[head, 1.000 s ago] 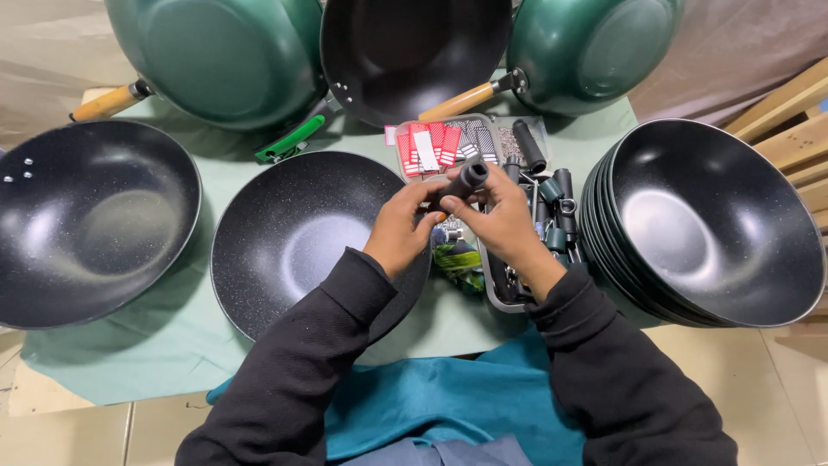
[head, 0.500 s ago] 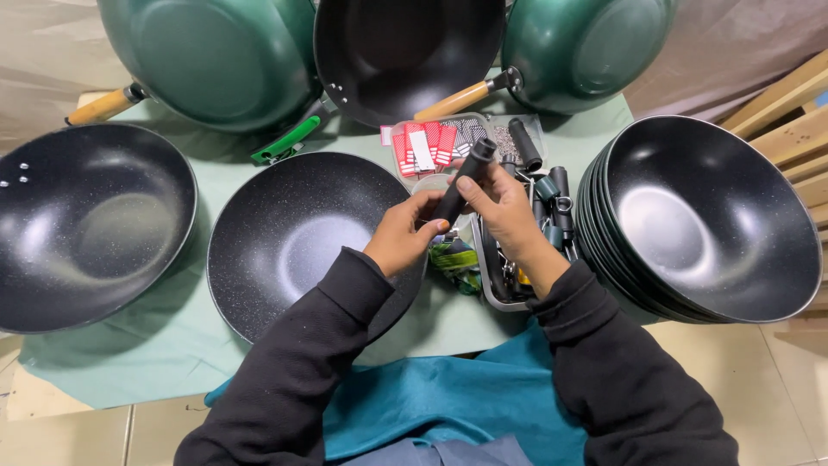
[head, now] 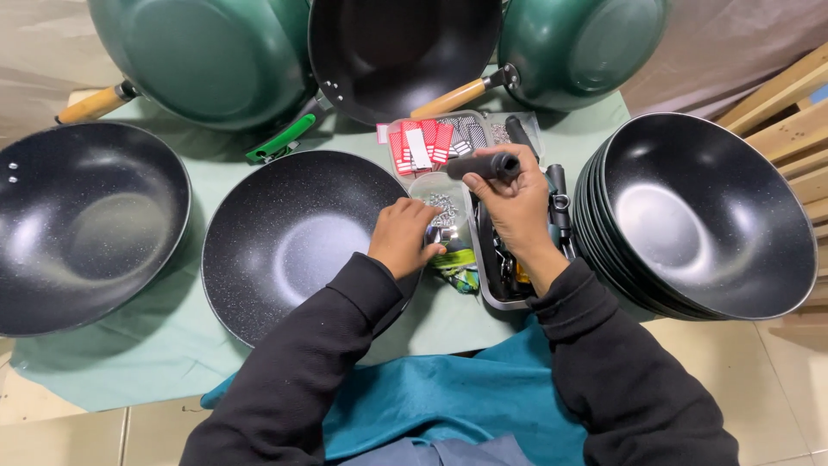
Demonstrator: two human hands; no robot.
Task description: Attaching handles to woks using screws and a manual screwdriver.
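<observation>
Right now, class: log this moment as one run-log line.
left hand: fingertips in clear tub of small metal parts | right hand: grips black handle | black wok: handleless, on green cloth

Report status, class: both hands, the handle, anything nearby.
Right hand grips black cylindrical pan handle. Left hand reaches into clear round tub of small screws. Handleless black speckled wok lies beside left hand.
</observation>
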